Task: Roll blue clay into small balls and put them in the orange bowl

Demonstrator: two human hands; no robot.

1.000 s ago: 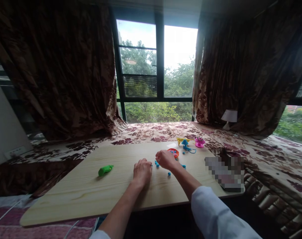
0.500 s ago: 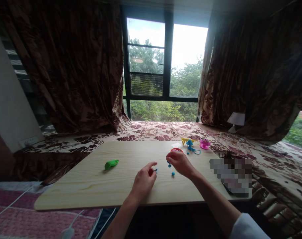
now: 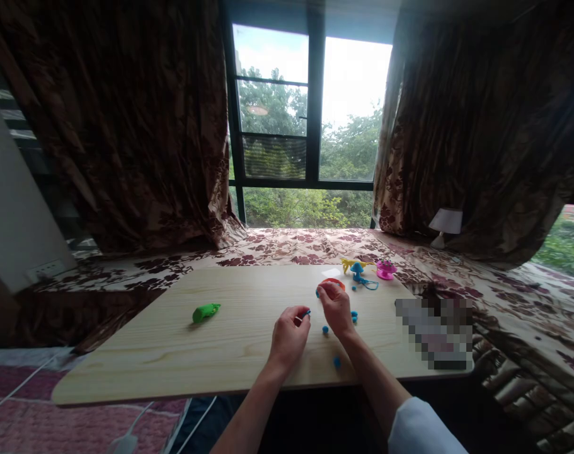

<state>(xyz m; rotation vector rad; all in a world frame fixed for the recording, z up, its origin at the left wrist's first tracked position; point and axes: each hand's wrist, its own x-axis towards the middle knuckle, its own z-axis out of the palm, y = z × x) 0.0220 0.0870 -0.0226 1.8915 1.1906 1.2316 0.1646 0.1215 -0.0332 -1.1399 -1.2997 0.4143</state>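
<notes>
My left hand [image 3: 289, 334] hovers over the wooden board [image 3: 173, 340], its thumb and forefinger pinched on a small blue clay piece [image 3: 306, 313]. My right hand [image 3: 334, 306] is just beyond it with fingers curled, pinching a tiny blue bit beside the orange dish [image 3: 336, 283]. Loose blue clay balls [image 3: 325, 329] lie around both hands, one [image 3: 336, 360] close to the board's near edge. A green clay lump [image 3: 205, 311] sits alone to the left.
Blue, yellow and pink clay toys [image 3: 368, 271] stand at the board's far right. A blurred flat object [image 3: 433, 334] lies at its right edge. Patterned cloth surrounds the board, with a small white lamp [image 3: 445, 224], curtains and a window behind. White cables [image 3: 126, 441] trail below left.
My left hand has closed its thumb and forefinger on a blue piece and lifted a little. My right hand shifted slightly toward the orange dish. The camera view moved a bit.
</notes>
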